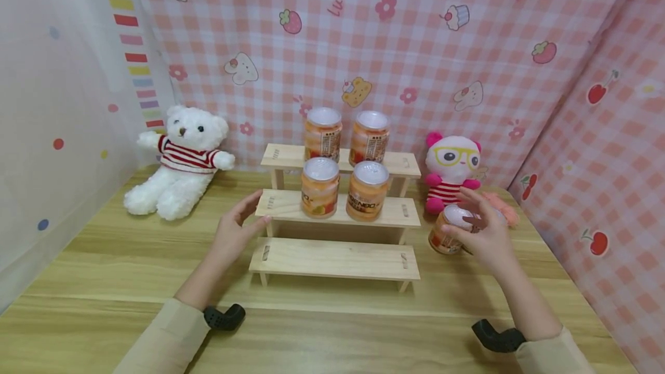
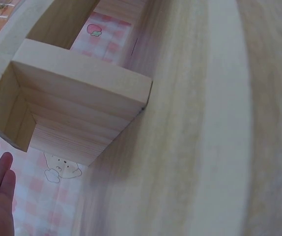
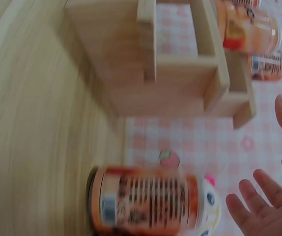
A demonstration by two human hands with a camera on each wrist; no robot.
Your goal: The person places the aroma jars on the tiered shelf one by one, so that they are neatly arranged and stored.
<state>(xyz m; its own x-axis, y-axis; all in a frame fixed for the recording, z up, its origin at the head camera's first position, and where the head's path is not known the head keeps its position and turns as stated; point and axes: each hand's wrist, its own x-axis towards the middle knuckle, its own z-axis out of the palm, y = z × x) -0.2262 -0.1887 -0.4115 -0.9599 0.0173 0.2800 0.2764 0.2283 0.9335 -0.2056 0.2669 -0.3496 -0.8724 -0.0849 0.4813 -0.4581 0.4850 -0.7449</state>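
Observation:
My left hand [image 1: 236, 229] is at the left end of the wooden three-step rack [image 1: 332, 258], thumb and fingers right by the middle step; the left wrist view shows its fingertips [image 2: 6, 164] beside the wood. My right hand [image 1: 485, 232] hovers with fingers spread over an orange can [image 1: 445, 238] standing right of the rack. In the right wrist view, a gap shows between the fingers and that can [image 3: 146, 201]. Two similar cans [image 1: 320, 189] [image 1: 366, 192] stand on the middle step, and two more [image 1: 323, 134] [image 1: 370, 138] on the top step.
A white teddy bear [image 1: 182, 160] in a striped sweater sits at the left. Behind the right-hand can sits a pink and white panda plush [image 1: 452, 160] with yellow glasses. Something fluffy and peach-coloured [image 1: 504, 208] lies beside it. Patterned cloth [image 1: 312, 45] closes off the back.

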